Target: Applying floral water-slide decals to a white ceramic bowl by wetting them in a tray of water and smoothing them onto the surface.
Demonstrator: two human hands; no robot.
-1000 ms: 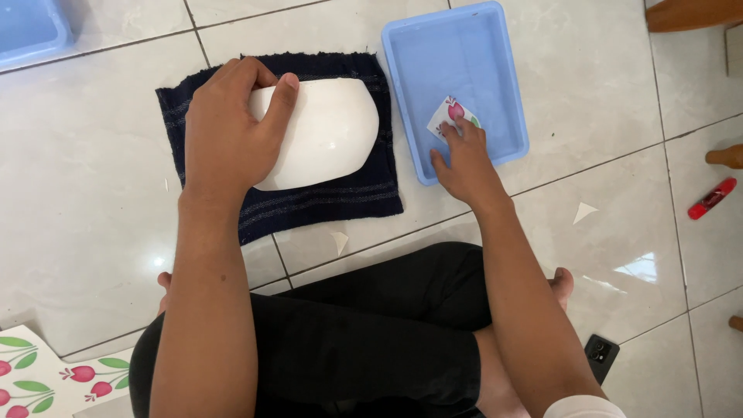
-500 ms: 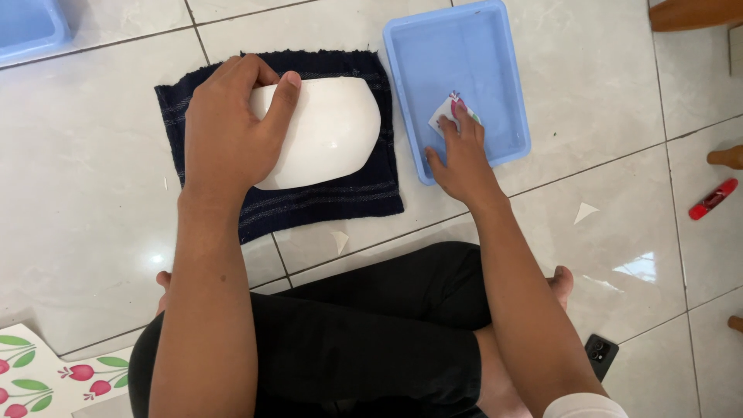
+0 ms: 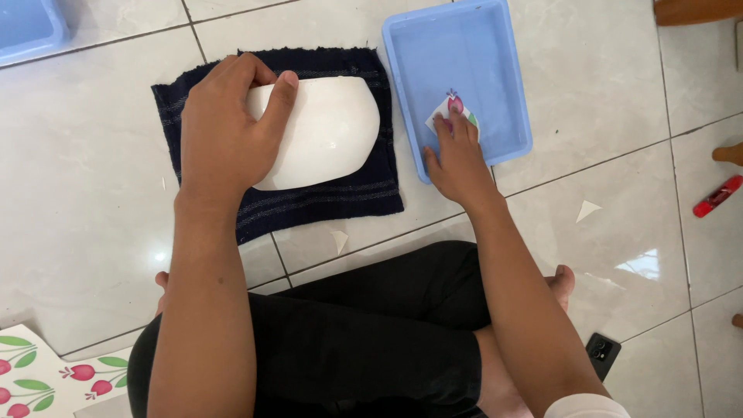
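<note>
My left hand [image 3: 224, 128] lies over a white ceramic bowl [image 3: 329, 128] turned on its side on a dark blue cloth [image 3: 325, 205], fingers wrapped over its left end. My right hand [image 3: 457, 159] reaches into a light blue plastic tray [image 3: 507, 46]. Its fingertips press on a small paper cut-out with a pink flower and green leaf [image 3: 453, 108] lying flat on the tray's bottom. I sit cross-legged on a tiled floor.
A second blue tray [image 3: 27, 27] sits at the top left. A sheet with pink flower prints [image 3: 54, 375] lies at the bottom left. Paper scraps [image 3: 587, 209] dot the tiles. A red object [image 3: 716, 196] lies at right, a phone [image 3: 601, 352] by my leg.
My right hand has slid the flower cut-out a little further into the tray, toward its middle. My left hand and the bowl have stayed put.
</note>
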